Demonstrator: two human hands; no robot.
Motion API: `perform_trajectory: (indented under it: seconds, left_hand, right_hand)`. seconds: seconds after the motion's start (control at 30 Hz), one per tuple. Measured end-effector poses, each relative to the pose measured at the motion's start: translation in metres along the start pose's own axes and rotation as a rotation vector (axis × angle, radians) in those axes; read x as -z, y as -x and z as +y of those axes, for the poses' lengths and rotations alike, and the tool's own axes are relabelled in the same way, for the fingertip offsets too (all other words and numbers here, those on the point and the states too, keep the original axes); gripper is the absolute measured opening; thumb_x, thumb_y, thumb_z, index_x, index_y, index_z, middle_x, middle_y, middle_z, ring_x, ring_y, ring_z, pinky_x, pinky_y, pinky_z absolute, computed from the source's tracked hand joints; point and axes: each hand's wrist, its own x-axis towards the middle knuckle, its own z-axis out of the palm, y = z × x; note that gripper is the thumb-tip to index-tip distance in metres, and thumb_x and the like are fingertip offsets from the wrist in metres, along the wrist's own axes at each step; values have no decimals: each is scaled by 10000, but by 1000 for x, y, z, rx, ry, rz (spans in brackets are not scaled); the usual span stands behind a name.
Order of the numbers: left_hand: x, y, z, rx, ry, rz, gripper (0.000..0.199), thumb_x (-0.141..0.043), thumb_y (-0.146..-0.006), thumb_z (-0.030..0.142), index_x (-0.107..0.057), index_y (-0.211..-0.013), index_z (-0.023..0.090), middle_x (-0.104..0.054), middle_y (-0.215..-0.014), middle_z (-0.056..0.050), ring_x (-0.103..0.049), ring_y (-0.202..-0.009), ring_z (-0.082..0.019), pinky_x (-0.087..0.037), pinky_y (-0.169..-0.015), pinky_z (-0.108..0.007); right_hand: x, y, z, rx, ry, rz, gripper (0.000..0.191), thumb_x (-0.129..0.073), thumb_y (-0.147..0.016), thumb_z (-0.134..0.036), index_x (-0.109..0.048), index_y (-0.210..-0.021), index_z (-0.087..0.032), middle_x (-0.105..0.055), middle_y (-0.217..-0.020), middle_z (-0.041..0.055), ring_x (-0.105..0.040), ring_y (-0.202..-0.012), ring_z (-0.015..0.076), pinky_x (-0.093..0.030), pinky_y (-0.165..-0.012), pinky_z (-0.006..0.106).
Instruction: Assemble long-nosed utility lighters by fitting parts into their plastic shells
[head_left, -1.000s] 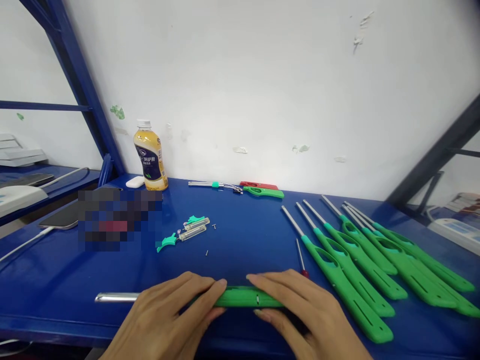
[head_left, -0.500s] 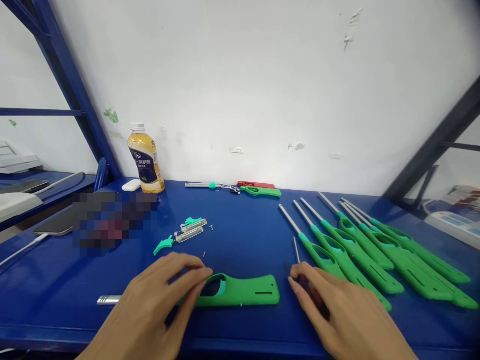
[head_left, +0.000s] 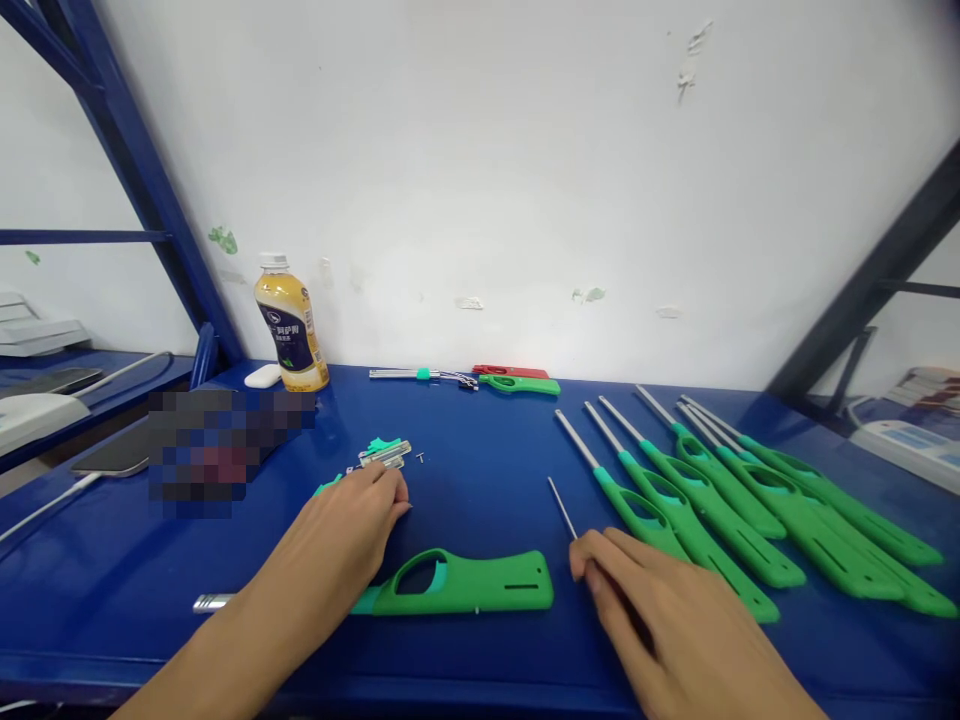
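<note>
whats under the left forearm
A green lighter passes beneath it: its metal tip shows on one side, its handle on the other. The stretch between is covered by the arm.

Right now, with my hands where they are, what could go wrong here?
The tiny loose screw near your left hand could get brushed away and lost. Your left forearm passes over the metal tube of the green lighter, so it might knock it askew. Your right hand, holding the screwdriver, could jostle the lighters close beside it.
</note>
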Motion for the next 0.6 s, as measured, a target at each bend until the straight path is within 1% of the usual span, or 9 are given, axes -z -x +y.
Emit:
perform_trajectory:
  seconds: [0.07,0.13,0.2,0.27,0.37,0.43,0.47,0.53,0.6]
  left_hand:
    - [-2,2,2,15,-24,-1,268,-493,-1023,70,-620,-846,226,-743,-806,-45,-739,-668,-248,-431,-594,-307]
    - [-2,4,5,40,-43,14,290,-422,-1035,53,-606,-886,219,-722,-819,-70,-710,-629,-266,-369,-568,-321]
    - [2,4,9,64,-44,34,289,-363,-1062,84,-586,-942,223,-704,-854,-84,-676,-600,-279,-307,-551,-335]
    - [11,2,14,90,-21,52,253,-338,-1091,154,-540,-968,244,-684,-845,-64,-640,-560,-274,-265,-540,-339]
    - [29,-4,27,130,42,64,236,-284,-1120,253,-434,-940,281,-597,-698,20,-561,-470,-226,-253,-501,-327]
    - [41,-8,38,122,179,37,250,-253,-1117,296,-387,-905,290,-516,-624,63,-497,-453,-188,-284,-477,-303]
    - [45,-9,44,115,307,7,256,-262,-1114,322,-381,-890,289,-489,-624,71,-467,-472,-171,-307,-478,-288]
    - [50,-13,55,122,616,-51,286,-305,-1117,392,-383,-864,281,-421,-645,83,-379,-510,-142,-325,-476,-255]
    - [48,-16,62,169,951,-118,311,-400,-1109,467,-406,-865,274,-355,-663,96,-316,-521,-120,-303,-451,-220]
  right_hand:
    - [2,-2,-7,16,15,-2,300,-394,-1109,-241,-658,-970,-272,-761,-878,9,-773,-685,196,-578,-594,297]
    - [3,-4,-11,30,44,-2,219,-468,-1099,-298,-649,-979,-271,-755,-884,13,-778,-707,215,-566,-579,311]
    - [2,-4,-12,34,60,-15,169,-509,-1083,-313,-637,-980,-271,-750,-872,11,-776,-691,220,-544,-550,313]
    - [1,-3,-9,27,46,-25,187,-466,-1083,-255,-628,-992,-275,-751,-864,1,-770,-660,205,-530,-543,307]
    - [0,-3,-3,4,7,8,248,-398,-1093,-184,-625,-1060,-280,-758,-891,-9,-774,-661,182,-537,-556,291]
    - [1,-2,-1,-21,-32,104,209,-434,-1107,-214,-630,-1140,-281,-766,-943,-2,-777,-683,171,-551,-559,273]
    - [2,-2,-1,-29,-68,171,183,-468,-1111,-234,-632,-1177,-280,-768,-963,2,-775,-690,165,-564,-568,261]
    - [4,-2,-3,-13,-179,302,149,-537,-1101,-244,-641,-1202,-281,-768,-959,3,-761,-684,153,-579,-582,240]
    - [6,-2,-8,39,-310,390,155,-570,-1074,-185,-651,-1166,-280,-760,-907,-4,-754,-683,155,-587,-598,237]
